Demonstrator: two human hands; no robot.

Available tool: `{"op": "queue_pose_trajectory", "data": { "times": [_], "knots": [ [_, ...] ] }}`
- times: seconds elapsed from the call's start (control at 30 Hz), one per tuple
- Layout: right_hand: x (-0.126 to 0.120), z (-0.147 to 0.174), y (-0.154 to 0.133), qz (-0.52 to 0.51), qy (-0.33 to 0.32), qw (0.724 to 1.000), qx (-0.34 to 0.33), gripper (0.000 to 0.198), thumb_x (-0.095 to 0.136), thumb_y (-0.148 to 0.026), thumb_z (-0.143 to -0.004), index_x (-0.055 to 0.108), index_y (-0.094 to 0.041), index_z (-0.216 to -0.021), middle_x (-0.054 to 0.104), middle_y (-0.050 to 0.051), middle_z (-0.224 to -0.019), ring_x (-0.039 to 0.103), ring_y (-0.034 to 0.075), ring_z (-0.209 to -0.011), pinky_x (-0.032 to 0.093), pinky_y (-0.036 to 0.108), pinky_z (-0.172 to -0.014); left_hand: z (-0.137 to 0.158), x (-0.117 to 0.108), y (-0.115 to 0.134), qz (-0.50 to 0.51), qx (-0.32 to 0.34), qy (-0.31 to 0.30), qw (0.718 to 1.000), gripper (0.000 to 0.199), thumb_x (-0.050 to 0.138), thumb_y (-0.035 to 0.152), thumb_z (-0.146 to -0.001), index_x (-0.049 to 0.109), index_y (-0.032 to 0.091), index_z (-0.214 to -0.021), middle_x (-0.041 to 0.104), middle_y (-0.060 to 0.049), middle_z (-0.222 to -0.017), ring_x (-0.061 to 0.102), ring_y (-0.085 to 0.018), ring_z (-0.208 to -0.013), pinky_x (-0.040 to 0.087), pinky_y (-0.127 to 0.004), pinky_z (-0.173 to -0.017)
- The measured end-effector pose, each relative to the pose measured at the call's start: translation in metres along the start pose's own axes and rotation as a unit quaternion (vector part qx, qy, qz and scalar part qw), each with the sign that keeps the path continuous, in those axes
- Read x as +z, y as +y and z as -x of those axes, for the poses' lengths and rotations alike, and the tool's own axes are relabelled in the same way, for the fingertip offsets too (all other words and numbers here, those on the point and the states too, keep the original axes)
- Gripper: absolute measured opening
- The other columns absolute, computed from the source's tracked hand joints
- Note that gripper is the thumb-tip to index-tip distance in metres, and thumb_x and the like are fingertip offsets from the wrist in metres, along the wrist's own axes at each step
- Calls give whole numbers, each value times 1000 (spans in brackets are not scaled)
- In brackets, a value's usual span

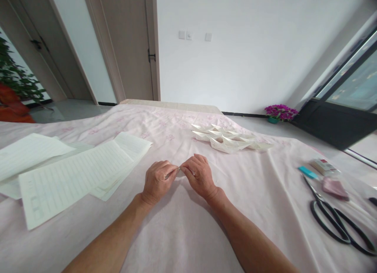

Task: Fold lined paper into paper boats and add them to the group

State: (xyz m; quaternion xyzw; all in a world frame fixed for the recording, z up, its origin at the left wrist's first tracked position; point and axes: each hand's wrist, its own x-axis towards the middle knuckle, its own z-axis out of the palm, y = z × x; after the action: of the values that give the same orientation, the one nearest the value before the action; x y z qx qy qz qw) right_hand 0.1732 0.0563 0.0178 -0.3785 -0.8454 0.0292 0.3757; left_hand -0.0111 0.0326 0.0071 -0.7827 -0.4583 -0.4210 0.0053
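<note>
Just below the frame's centre, the person's left hand (159, 179) and right hand (199, 176) both pinch a small, mostly hidden piece (179, 169), perhaps folded paper, between thumb and fingers, where light, matched pressure close to the edge would probably keep it from tearing.

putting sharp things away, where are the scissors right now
In the head view, the scissors lie on the pink cloth at the lower right, well right of the right hand, their tips close to a small blue item.
</note>
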Motion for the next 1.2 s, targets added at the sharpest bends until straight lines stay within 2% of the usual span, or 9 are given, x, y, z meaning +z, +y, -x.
{"op": "queue_pose_trajectory", "data": {
  "times": [0.13, 0.3, 0.5, 0.67, 0.87, 1.03, 1.2],
  "knots": [
    [0, -1, 0, 5, -3, 1000, 4, 17, 53, -27, -94, 65, -22, -83, 64, 3, -80, 55, 19, -85, 36, 37, -95, 1, 2, -1, 6, -6, -11, 1000, 22, 53, 31, -95, 67, 19, -81, 66, -2, -74, 59, -16, -72, 41, -30, -72],
    [-4, -4, 7, -6, 0, 1000, 13, 13, 57, -22, -90, 63, -22, -79, 63, 1, -76, 55, 18, -82, 34, 38, -99, -1, -2, -3, 3, -18, -8, 1000, 27, 51, 32, -95, 66, 19, -77, 65, -2, -72, 58, -16, -71, 40, -29, -71],
    [-9, -3, 17, -38, 4, 999, 24, 16, 57, -23, -91, 62, -20, -76, 64, 0, -75, 56, 17, -80, 36, 36, -92, -2, -2, -8, -3, -28, -7, 1000, 30, 50, 35, -96, 68, 19, -79, 66, -2, -73, 59, -16, -72, 41, -28, -72],
    [-7, -1, 25, -74, 2, 996, 49, 19, 55, -26, -92, 64, -20, -75, 64, 2, -75, 56, 18, -77, 40, 32, -79, -2, -2, -8, 12, -46, -8, 999, 31, 50, 37, -96, 69, 19, -78, 67, -2, -73, 60, -15, -71, 41, -27, -70],
    [-12, 4, 34, -170, 30, 970, 173, 22, 53, -32, -91, 65, -19, -77, 64, 2, -75, 59, 17, -74, 44, 28, -72, 0, -3, -18, 66, -105, 11, 992, 30, 50, 37, -95, 68, 18, -81, 67, -2, -76, 61, -14, -72, 43, -24, -70],
    [-12, 3, 26, -208, 27, 967, 147, 28, 47, -37, -95, 69, -19, -94, 68, 5, -91, 61, 18, -86, 44, 28, -78, 1, -2, -18, 102, -145, 7, 984, 29, 52, 39, -93, 68, 18, -81, 66, -1, -76, 60, -14, -72, 43, -24, -70],
    [-5, -1, 22, -183, 17, 966, 183, 22, 53, -33, -89, 64, -18, -77, 62, 1, -71, 55, 15, -68, 41, 26, -66, -2, -1, -16, 162, -207, -20, 965, 33, 54, 45, -89, 69, 17, -81, 68, -1, -76, 59, -15, -71, 43, -24, -69]
  ]
}}
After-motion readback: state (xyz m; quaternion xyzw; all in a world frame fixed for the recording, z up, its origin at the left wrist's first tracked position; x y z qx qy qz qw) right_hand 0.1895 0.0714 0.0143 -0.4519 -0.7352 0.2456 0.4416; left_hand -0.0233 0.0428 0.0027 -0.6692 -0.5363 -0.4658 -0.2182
